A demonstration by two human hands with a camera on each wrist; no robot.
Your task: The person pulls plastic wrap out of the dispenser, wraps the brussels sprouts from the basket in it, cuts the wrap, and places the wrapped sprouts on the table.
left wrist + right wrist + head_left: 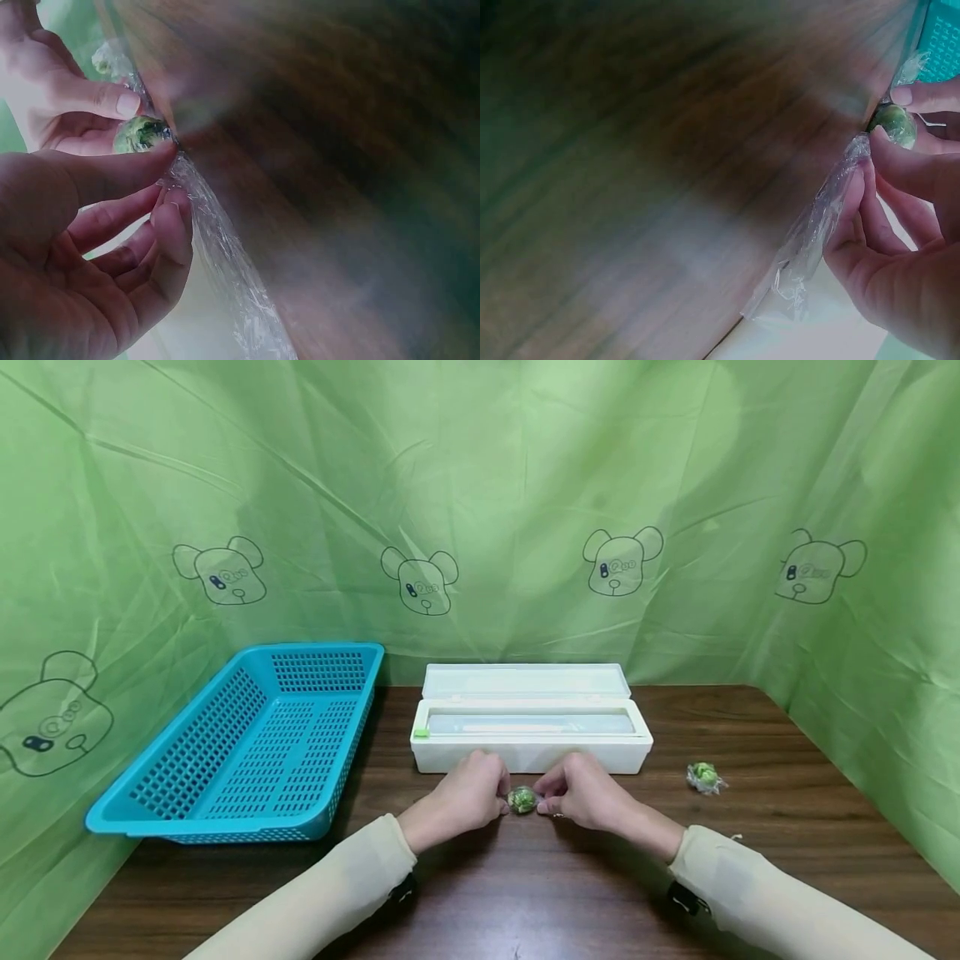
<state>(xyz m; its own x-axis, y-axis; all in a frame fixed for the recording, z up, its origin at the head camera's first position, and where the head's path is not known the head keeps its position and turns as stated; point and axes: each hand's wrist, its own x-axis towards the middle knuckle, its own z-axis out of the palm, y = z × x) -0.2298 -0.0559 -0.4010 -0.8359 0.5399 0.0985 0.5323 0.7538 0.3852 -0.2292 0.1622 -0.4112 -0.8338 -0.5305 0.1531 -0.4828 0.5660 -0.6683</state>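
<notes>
A small round green vegetable (pixel 522 800), its exact kind unclear, sits wrapped in clear cling film between my two hands, just in front of the white box. My left hand (pixel 471 791) pinches the twisted film at its left side, and a loose tail of cling film (pixel 236 277) trails from those fingers. On the other side my right hand (pixel 583 793) pinches the film between thumb and fingers, with another film tail (pixel 810 232) hanging from it. Both wrist views show the vegetable (pixel 141 135) close against the fingertips.
A white cling film dispenser box (pixel 532 755) stands behind the hands, lid (pixel 525 681) raised, roll inside. At left is a blue plastic basket (pixel 330 810). Another film-wrapped green vegetable (pixel 704 774) lies on the right of the brown table (pixel 517 893). Green printed curtains (pixel 517 485) surround the table.
</notes>
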